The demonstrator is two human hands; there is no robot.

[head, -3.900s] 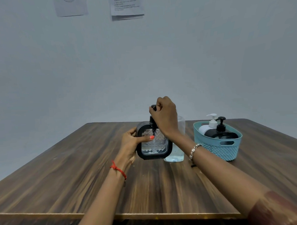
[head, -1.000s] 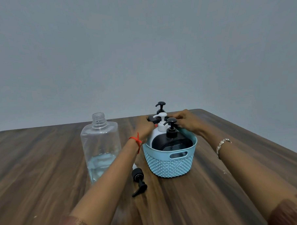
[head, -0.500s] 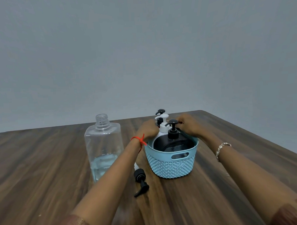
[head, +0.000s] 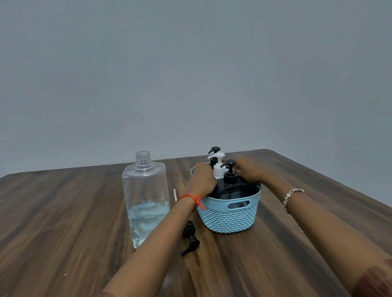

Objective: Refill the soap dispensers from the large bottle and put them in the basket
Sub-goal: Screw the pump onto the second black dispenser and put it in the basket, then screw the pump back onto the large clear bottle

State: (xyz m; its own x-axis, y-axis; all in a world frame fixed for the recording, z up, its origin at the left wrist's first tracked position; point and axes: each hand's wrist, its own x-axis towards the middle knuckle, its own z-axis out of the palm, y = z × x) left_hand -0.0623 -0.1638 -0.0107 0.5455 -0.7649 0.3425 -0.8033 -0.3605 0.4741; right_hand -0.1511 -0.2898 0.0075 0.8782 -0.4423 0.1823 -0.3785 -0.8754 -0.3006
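Both the left hand (head: 202, 179) and right hand (head: 251, 171) are resting in the basket (head: 229, 216) among dispensers (head: 230, 188); their grip I cannot tell. Bottle (head: 145, 195) is standing uncapped beside it.

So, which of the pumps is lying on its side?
The loose black pump on the table, left of the basket; the other three stand upright on dispensers inside it.

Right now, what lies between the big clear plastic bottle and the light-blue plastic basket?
Head view: a loose black pump top lies on the wood-grain table there, beside the left forearm.
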